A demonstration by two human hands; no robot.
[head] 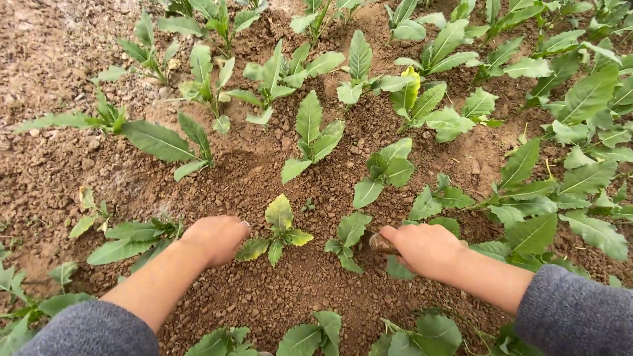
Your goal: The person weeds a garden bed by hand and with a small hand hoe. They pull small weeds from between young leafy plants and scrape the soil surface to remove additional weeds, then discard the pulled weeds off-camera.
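Both hands sit low on the soil (283, 290): our left hand (216, 238) curls loosely beside a small seedling (278, 231), our right hand (425, 249) clenches a wooden tool handle (382, 244). We judge short, shallow strokes around the stem best, sparing roots.

Both hands are down in the crumbly soil (290, 290) among leafy seedlings. The left hand (215, 238) rests fisted beside a seedling (277, 231) (yellowish leaves). The right hand (425, 249) grips a wooden handle (381, 244).
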